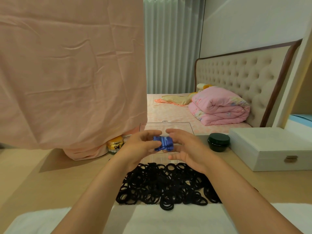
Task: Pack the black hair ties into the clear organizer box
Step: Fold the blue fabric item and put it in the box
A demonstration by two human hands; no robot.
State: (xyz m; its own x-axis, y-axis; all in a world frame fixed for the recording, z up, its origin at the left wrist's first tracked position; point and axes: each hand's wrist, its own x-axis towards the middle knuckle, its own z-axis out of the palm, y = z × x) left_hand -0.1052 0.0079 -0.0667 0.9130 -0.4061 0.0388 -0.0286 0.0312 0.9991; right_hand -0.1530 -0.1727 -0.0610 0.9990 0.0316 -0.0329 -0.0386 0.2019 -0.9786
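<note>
A large heap of black hair ties [167, 184] lies on the tan table in front of me. Behind it stands the clear organizer box [168, 127] with its lid raised, mostly hidden by my hands. My left hand [140, 147] and my right hand [187, 149] hover above the box, both holding a small folded blue striped cloth [163, 143] between them. My left thumb and fingers pinch its left side. My right fingers curl round its right side.
A pink cloth [70, 73] hangs over something at the left, with a gold jar [115, 144] beside it. A dark green jar [218, 142] and a white latched case [273, 147] stand at the right. A white towel [168, 218] covers the near edge.
</note>
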